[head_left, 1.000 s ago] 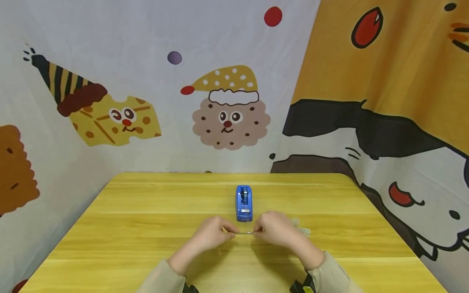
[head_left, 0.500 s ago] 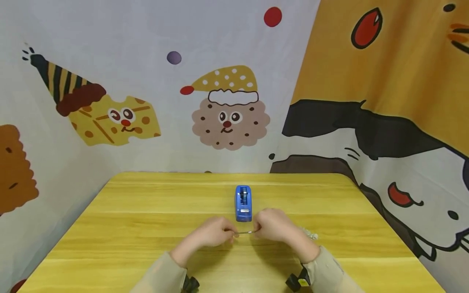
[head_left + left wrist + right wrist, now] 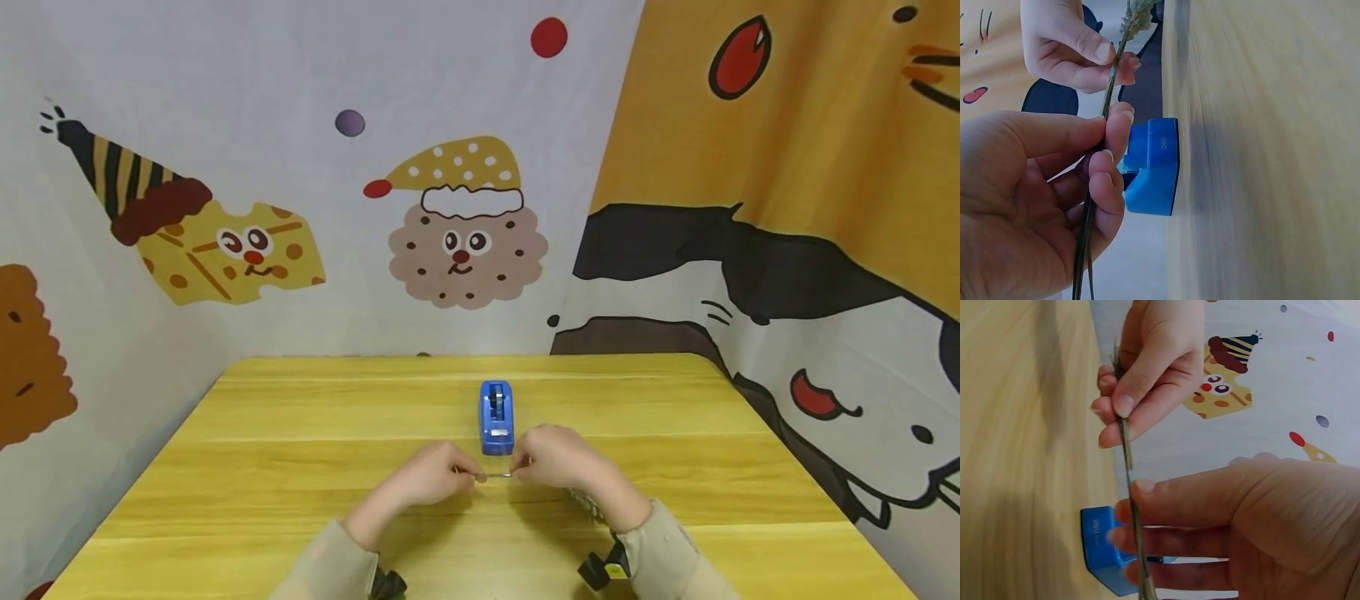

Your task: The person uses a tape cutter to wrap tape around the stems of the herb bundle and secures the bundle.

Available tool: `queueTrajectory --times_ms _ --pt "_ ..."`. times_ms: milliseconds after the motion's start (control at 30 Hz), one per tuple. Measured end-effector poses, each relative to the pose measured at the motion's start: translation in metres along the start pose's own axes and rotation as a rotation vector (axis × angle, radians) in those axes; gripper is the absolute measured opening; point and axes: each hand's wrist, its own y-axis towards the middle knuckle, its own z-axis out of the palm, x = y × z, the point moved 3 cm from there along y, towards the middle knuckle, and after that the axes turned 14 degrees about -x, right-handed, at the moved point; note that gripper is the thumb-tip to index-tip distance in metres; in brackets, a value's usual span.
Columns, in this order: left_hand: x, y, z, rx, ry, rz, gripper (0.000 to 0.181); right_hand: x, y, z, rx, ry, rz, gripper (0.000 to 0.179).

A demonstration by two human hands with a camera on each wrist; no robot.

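A thin bunch of dark green stems (image 3: 1086, 219) runs between both hands, with a pale grey-green dried flower head (image 3: 1141, 15) at its far end. My left hand (image 3: 435, 473) pinches the stems between thumb and fingers. Close by, my right hand (image 3: 553, 456) pinches them nearer the flower head, with thumb and fingertips. A short stretch of stem shows between the hands, bearing a small shiny light patch in the right wrist view. In the head view the flower head (image 3: 587, 503) is partly hidden by the right forearm. A blue tape dispenser (image 3: 497, 417) stands just beyond the hands.
The wooden table (image 3: 300, 417) spreads around the hands, its far edge meeting a cartoon-printed curtain (image 3: 337, 67). Black wrist-worn devices (image 3: 597, 568) hang below both sleeves, close to the tabletop.
The right fingers have shifted on the stems and the right hand has turned slightly. The flower head has swung from right of the right wrist to under the forearm. The left hand keeps its pinch.
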Motion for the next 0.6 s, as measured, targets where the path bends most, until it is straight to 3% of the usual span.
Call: queueTrajectory --times_ms 200,400,600 --pt "0.0 -0.002 -0.002 -0.007 -0.021 -0.052 0.017 0.003 0.005 -0.002 0.077 0.04 -0.005 0.005" --pt "0.001 -0.002 -0.003 0.005 0.003 -0.05 0.017 0.0 0.01 -0.004 0.141 0.137 0.046 0.018" --pt "0.002 0.0 -0.002 0.071 0.02 -0.067 0.015 -0.004 0.011 -0.001 0.146 0.177 0.039 0.017"
